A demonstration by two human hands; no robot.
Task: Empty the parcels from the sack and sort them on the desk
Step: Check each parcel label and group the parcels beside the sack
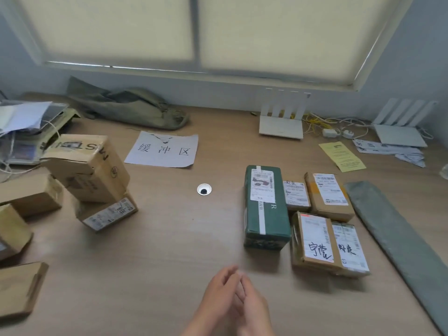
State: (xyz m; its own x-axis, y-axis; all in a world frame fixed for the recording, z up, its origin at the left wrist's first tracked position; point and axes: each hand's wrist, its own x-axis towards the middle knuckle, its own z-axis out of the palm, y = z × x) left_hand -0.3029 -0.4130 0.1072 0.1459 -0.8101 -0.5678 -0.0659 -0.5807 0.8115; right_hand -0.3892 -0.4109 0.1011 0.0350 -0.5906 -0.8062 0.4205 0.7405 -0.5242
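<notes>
Nearest, low centre: left hand [217, 293] and right hand [254, 309], fingers straight and loosely touching each other, holding nothing above the desk [157, 263]. Mid-desk: at right a sorted group, green box [265, 207] close beside four brown parcels [315, 238], labels up; at left a tumbled pile of cardboard boxes [84, 170], probably next to sort. Best to lift the leaning top one first, turn its label up, and set it square against its match. Far edge: paper sign [162, 150], then the sack [126, 107], slack and apparently emptied.
</notes>
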